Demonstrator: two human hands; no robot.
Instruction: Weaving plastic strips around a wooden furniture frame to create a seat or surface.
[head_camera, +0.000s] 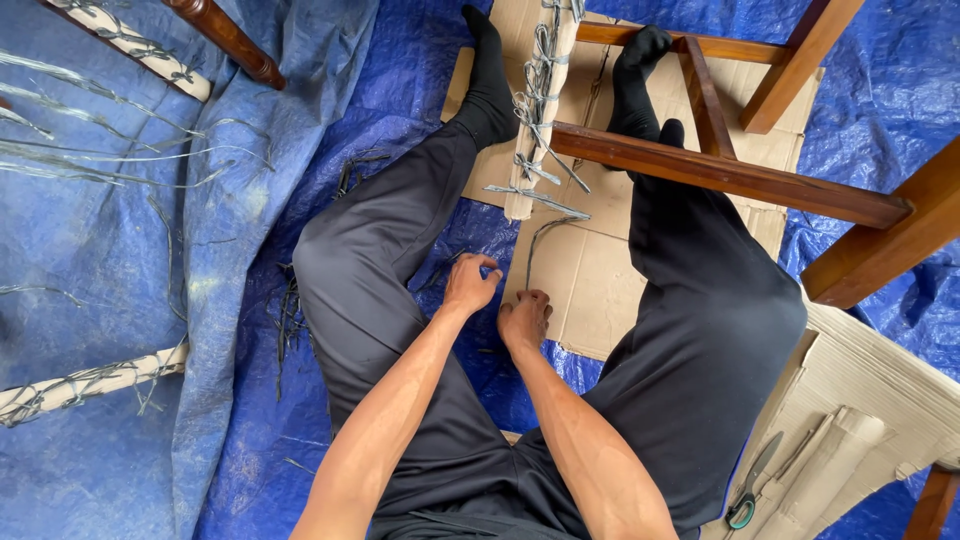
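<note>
Both the left hand (470, 283) and right hand (524, 320) pinch a thin grey strand (533, 250) trailing near from the wrapped rail (540, 110); tugging hard may snap it or loosen the binding.

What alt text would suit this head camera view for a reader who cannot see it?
Seen from above, a seated person's left hand and right hand pinch a thin grey strand over flattened cardboard on a blue tarp. The strand leads up to a pale wrapped bar on a wooden frame; scissors lie at right.
</note>
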